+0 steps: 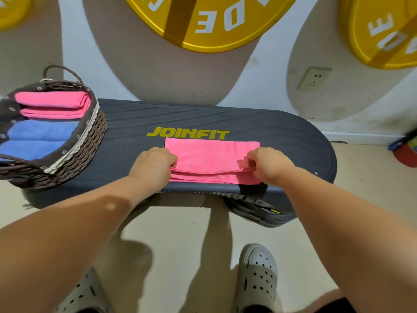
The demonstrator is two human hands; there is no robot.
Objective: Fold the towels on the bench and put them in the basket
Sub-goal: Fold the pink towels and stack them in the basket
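Observation:
A pink towel (212,157) lies partly folded on the dark bench (282,136), just below the yellow JOINFIT lettering. My left hand (154,164) pinches the towel's left end, and my right hand (268,164) pinches its right end, both at the folded upper layer near the front edge. A brown wicker basket (81,150) stands on the bench's left end. Inside it lie two folded pink towels (53,105) and two folded blue towels (38,138).
Yellow weight plates (209,21) hang on the wall behind the bench, and a wall socket (314,78) sits at the right. A red and blue object (406,150) lies on the floor at far right. My grey clogs (257,276) stand in front of the bench.

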